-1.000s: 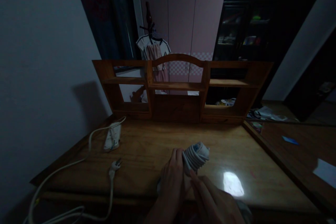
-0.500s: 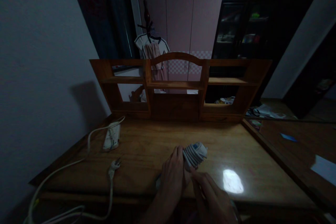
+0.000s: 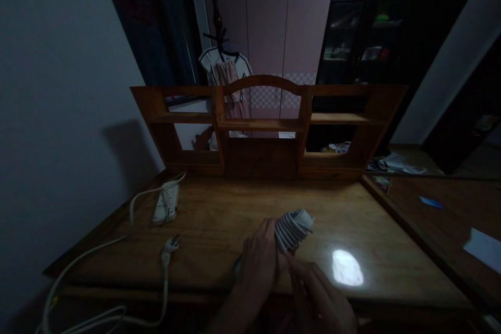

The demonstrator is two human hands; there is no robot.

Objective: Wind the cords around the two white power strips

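A pale grey cord (image 3: 288,232) is wound in several tight turns around a long, light-coloured object (image 3: 303,215). The kind of that object cannot be made out in the dim light. My left hand (image 3: 259,258) is closed around its middle, and a bit of its near end shows left of the wrist. Close beside it, my right hand (image 3: 319,289) pinches the cord just below the turns. Both hands are above the front part of the wooden desk (image 3: 219,209).
On the left of the desk lies a white power strip (image 3: 166,202). A loose plug (image 3: 170,245) on a white cable (image 3: 165,287) is nearer the front. A wooden shelf unit (image 3: 262,124) stands along the back. Paper (image 3: 483,249) lies on the lower surface at right.
The wound object has shifted slightly right and tilted a little in my left hand. My right hand still pinches the cord, slightly lower. The view has tipped slightly.
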